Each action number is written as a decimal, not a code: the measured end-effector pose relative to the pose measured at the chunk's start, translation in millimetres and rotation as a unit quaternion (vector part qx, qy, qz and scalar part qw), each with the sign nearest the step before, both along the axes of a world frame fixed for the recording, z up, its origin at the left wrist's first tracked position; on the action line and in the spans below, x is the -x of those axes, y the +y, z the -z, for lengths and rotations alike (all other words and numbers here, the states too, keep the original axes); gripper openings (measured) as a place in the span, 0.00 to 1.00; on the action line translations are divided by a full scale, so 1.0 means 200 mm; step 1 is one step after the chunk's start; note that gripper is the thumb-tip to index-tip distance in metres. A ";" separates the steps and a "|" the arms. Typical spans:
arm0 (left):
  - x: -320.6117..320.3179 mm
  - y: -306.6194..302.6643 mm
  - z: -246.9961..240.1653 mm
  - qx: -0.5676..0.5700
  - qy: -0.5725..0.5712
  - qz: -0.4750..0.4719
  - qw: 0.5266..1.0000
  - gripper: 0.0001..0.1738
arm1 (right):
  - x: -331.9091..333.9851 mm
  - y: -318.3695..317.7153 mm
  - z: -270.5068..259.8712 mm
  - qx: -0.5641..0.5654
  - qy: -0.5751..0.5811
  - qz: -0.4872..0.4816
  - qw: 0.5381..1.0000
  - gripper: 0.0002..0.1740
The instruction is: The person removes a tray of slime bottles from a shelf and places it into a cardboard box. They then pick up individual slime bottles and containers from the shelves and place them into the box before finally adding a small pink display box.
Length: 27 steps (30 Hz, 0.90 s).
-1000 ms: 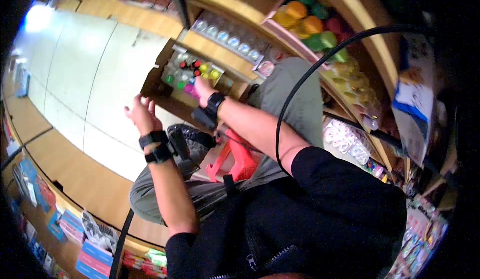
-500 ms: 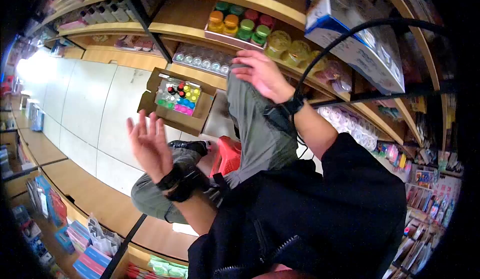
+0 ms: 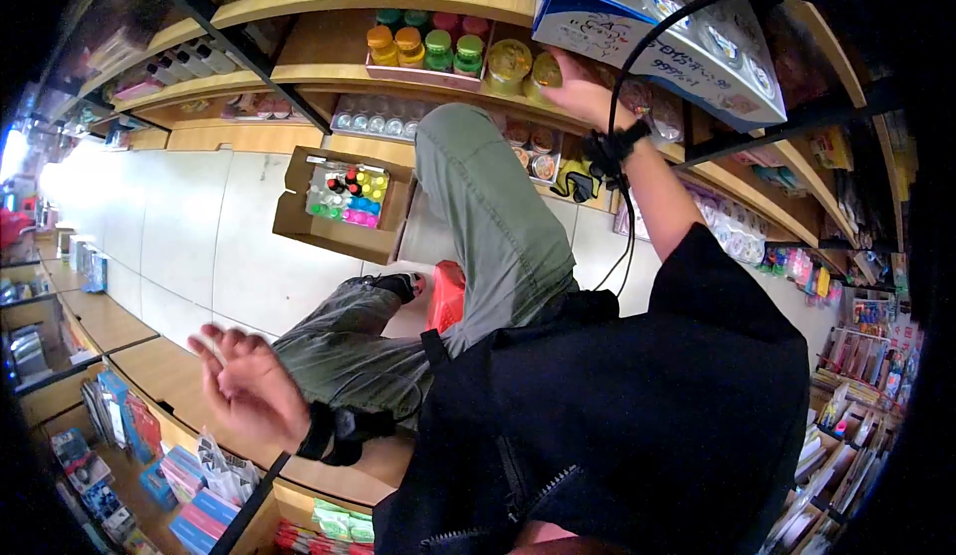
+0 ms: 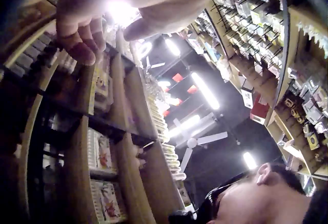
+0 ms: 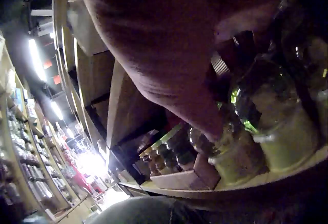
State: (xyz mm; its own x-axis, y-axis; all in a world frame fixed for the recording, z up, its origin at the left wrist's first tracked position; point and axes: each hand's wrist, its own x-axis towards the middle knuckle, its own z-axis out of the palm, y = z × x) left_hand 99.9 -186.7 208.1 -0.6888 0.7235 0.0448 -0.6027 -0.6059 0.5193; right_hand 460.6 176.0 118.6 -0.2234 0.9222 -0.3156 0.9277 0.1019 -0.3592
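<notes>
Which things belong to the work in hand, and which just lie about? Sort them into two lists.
Likely in the work:
- yellow jars by the right hand
- perhaps the open cardboard box of small bottles

Probably just about:
- orange-lidded jars
- blue-and-white box

The person wears a black short-sleeved top (image 3: 647,376) with a metal-toothed zip (image 3: 553,492) down its front, loose grey-green trousers (image 3: 488,207) below it, a dark shoe (image 3: 396,285), and, beyond its sleeves, black wrist straps (image 3: 317,431) bearing dark modules (image 3: 360,430).
</notes>
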 end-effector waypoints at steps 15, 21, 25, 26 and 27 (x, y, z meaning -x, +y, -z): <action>-0.30 -0.25 -0.79 -0.281 0.453 -0.462 0.709 0.13 | 0.16 0.32 0.28 -0.165 0.041 -0.115 0.979 0.47; -0.64 0.18 -0.55 -0.278 0.246 -0.469 0.801 0.16 | 0.17 0.22 0.15 -0.117 0.026 -0.080 0.990 0.44; -0.41 0.05 -0.28 0.334 0.488 -0.317 0.741 0.18 | 0.10 0.26 0.20 -0.148 0.090 -0.070 0.982 0.42; -0.37 -0.02 -0.27 0.315 0.473 -0.344 0.748 0.19 | 0.08 0.29 0.23 -0.163 0.097 -0.084 0.978 0.41; -0.35 -0.07 -0.34 0.120 0.442 -0.311 0.833 0.20 | 0.06 0.30 0.25 -0.175 0.099 -0.100 0.974 0.41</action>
State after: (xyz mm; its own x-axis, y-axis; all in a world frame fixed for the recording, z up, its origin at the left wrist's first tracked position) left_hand 170.0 -200.0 276.5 -0.7083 0.3004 0.6388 0.4717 -0.4719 0.7449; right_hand 448.2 236.4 68.0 -0.4346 0.8973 0.0775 0.7923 0.4218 -0.4408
